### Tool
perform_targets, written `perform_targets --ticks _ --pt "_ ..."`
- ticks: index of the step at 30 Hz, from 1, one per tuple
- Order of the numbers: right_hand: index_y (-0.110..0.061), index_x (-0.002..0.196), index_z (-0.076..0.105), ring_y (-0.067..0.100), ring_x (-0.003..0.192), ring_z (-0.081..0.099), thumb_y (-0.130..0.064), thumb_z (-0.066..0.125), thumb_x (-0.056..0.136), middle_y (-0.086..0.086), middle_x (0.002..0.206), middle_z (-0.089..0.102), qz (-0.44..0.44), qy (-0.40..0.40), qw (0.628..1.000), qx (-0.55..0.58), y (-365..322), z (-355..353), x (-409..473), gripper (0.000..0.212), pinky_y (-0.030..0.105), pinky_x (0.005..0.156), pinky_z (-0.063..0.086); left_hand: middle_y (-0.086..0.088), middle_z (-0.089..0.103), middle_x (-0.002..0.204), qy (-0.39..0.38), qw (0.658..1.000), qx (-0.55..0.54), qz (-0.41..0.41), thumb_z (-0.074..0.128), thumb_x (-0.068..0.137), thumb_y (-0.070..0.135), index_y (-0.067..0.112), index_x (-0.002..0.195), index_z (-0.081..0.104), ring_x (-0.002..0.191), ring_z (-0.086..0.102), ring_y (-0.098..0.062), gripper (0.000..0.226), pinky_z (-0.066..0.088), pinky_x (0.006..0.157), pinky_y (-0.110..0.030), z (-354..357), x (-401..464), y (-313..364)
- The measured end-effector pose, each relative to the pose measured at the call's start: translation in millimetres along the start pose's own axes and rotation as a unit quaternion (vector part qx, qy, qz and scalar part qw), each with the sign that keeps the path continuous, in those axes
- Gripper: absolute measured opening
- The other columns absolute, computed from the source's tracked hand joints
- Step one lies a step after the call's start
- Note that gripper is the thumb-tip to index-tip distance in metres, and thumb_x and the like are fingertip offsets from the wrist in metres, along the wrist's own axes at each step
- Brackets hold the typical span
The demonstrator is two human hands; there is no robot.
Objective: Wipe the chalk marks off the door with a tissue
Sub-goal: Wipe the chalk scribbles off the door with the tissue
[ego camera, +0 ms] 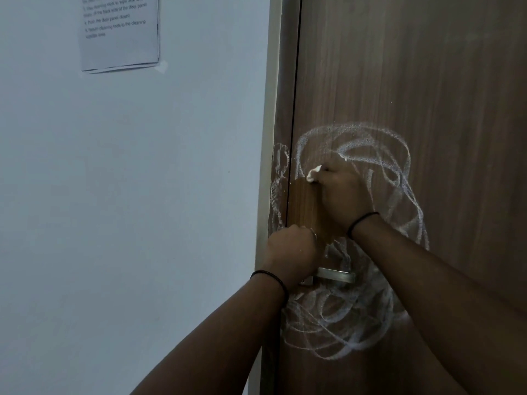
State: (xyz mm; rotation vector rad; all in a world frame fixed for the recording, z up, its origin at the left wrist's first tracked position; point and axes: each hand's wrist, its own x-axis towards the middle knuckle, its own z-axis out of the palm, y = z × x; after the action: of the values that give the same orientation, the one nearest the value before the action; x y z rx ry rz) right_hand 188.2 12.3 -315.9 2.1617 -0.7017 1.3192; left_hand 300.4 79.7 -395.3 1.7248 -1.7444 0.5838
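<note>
A brown wooden door [427, 81] carries white chalk scribbles [356, 143] in loops around and below its metal handle [336, 274]. My right hand [342, 192] grips a small wad of white tissue [313, 173] and presses it against the door at the left edge of the upper scribble. Below the tissue a patch of the door [305, 203] shows bare wood. My left hand [291, 249] is curled into a fist near the door's edge, just above the handle; what it holds, if anything, is hidden. More chalk marks the door frame [278, 178].
A pale wall [142, 195] fills the left half of the view. A printed paper sheet [119, 32] is stuck on it at the upper left. Each wrist wears a thin black band.
</note>
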Motion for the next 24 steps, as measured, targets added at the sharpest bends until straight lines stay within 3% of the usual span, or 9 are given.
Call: perform_targets --ticks 3,9,13,15,18,20,24 --pt "-0.004 0.097 0.076 0.034 0.103 0.060 -0.002 0.063 0.089 0.014 0.103 0.069 -0.039 -0.044 0.998 -0.003 2 0 -14 0.016 0.045 0.082 0.053 -0.001 0.052 0.071 -0.004 1.000 -0.004 -0.004 0.049 0.095 0.028 0.012 0.084 0.066 0.060 0.047 -0.021 0.026 0.039 0.057 -0.028 -3 2 2" --pt "-0.005 0.098 0.076 0.031 0.098 0.062 -0.004 0.058 0.092 0.011 0.102 0.068 0.042 0.048 0.998 0.005 8 -7 11 0.019 0.041 0.081 0.052 0.002 0.045 0.063 -0.038 0.999 0.013 -0.004 0.050 0.092 0.025 0.015 0.075 0.062 0.054 0.044 -0.017 0.023 0.036 0.050 -0.026 -8 7 4" --pt "-0.010 0.097 0.078 0.030 0.101 0.059 -0.007 0.059 0.091 0.010 0.100 0.068 -0.045 -0.046 0.998 -0.018 -10 4 16 0.020 0.042 0.084 0.049 0.002 0.041 0.058 -0.012 1.000 0.000 -0.002 0.047 0.094 0.033 0.018 0.063 0.050 0.049 0.038 -0.016 0.034 0.028 0.047 -0.024 -5 5 2" --pt "-0.012 0.091 0.079 0.029 0.099 0.060 -0.006 0.063 0.087 0.009 0.099 0.069 -0.080 -0.070 0.994 -0.019 -5 4 9 0.017 0.042 0.084 0.049 0.002 0.046 0.060 -0.008 1.000 -0.009 -0.001 0.047 0.094 0.034 0.018 0.067 0.055 0.050 0.041 -0.017 0.032 0.031 0.048 -0.024 -4 4 -1" --pt "-0.009 0.089 0.078 0.030 0.097 0.062 -0.003 0.063 0.087 0.009 0.102 0.070 -0.020 -0.003 1.000 0.000 4 1 11 0.017 0.038 0.080 0.051 0.004 0.043 0.059 -0.009 1.000 -0.019 0.006 0.047 0.093 0.030 0.014 0.079 0.065 0.057 0.048 -0.021 0.028 0.036 0.050 -0.025 -4 3 -4" --pt "-0.009 0.097 0.077 0.033 0.097 0.061 -0.003 0.059 0.090 0.011 0.101 0.068 0.011 0.020 1.000 -0.018 0 5 22 0.020 0.041 0.078 0.052 0.005 0.038 0.057 0.008 1.000 -0.019 0.011 0.045 0.096 0.032 0.015 0.076 0.062 0.053 0.045 -0.019 0.032 0.031 0.048 -0.024 -4 2 -3" --pt "-0.012 0.097 0.079 0.032 0.102 0.061 -0.004 0.061 0.089 0.010 0.102 0.070 -0.045 -0.064 0.997 -0.007 -21 13 22 0.021 0.039 0.086 0.048 -0.004 0.055 0.064 0.028 0.999 -0.030 0.017 0.042 0.098 0.037 0.016 0.072 0.057 0.051 0.043 -0.020 0.037 0.025 0.048 -0.025 -2 -1 -2"
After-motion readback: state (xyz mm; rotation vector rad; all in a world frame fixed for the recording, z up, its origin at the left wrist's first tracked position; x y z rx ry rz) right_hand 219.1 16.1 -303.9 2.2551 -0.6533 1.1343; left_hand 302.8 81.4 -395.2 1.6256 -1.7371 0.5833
